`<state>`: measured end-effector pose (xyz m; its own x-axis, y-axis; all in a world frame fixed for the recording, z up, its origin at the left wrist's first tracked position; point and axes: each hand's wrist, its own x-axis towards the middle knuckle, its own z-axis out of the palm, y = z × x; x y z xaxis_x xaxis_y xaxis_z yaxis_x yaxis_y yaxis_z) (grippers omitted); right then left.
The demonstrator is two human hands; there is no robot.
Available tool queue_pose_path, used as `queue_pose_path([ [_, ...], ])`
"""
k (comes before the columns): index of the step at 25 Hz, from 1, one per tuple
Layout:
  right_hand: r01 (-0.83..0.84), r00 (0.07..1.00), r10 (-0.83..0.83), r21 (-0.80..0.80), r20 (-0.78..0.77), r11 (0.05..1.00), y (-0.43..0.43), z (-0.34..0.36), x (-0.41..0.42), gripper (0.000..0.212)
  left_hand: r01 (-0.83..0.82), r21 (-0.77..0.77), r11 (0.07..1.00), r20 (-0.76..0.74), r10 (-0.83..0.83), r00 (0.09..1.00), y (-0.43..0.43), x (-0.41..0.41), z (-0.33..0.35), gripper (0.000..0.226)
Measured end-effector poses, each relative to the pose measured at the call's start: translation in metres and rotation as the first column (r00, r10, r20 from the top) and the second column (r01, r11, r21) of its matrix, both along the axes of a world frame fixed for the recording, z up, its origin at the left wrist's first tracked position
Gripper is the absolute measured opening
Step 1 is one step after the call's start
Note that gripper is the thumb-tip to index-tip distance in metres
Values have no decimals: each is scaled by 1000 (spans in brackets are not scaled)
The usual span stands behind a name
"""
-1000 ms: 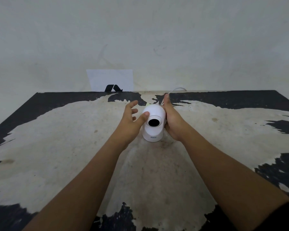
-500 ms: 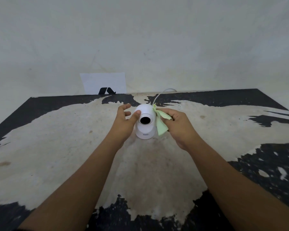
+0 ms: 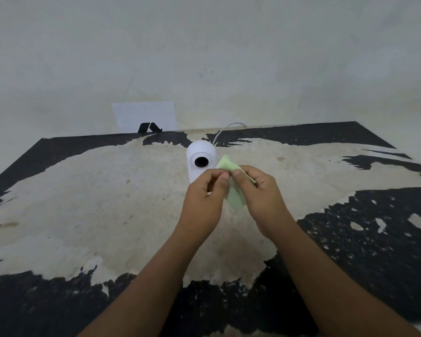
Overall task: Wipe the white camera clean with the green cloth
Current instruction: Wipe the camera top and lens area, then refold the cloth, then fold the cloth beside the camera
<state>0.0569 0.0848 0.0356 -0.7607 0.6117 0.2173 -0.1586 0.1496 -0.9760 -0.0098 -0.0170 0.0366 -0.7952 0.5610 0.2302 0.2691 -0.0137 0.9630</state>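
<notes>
Both hands meet before the white camera point(image 3: 201, 159), left hand point(image 3: 203, 203) and right hand point(image 3: 261, 193) each pinching the green cloth point(image 3: 233, 193).

camera point(image 3: 201, 158) on table point(image 3: 83, 203) | cloth point(image 3: 233, 198) before it, right

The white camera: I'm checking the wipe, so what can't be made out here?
- White camera base, head view: hidden behind the left hand.
- Its back and cable socket: face away.
- Green cloth middle: covered by the right hand.
- Dirt on the camera: too small.
</notes>
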Motion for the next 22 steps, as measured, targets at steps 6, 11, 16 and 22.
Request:
queue_pose_path([
  [6, -91, 996, 90, 243, 17, 966, -8, -15, 23, 43, -28, 154, 988, 338, -26, 941, 0, 7, 0, 26],
  [11, -104, 994, 107, 131, -22, 986, -7, -12, 31, 44, -27, 99, 995, 289, -2, 957, 3, 11, 0, 19],
  [16, -38, 999, 38, -10, -16, 999, 3, -8, 34, 45, -13, 14, 1000, 92, 12, 996, 8, 17, -6, 11],
  [22, -78, 996, 83, -205, 14, 976, 21, -8, 35, 30, -19, -96, 995, -138, 6, 990, 23, 29, -10, 17],
])
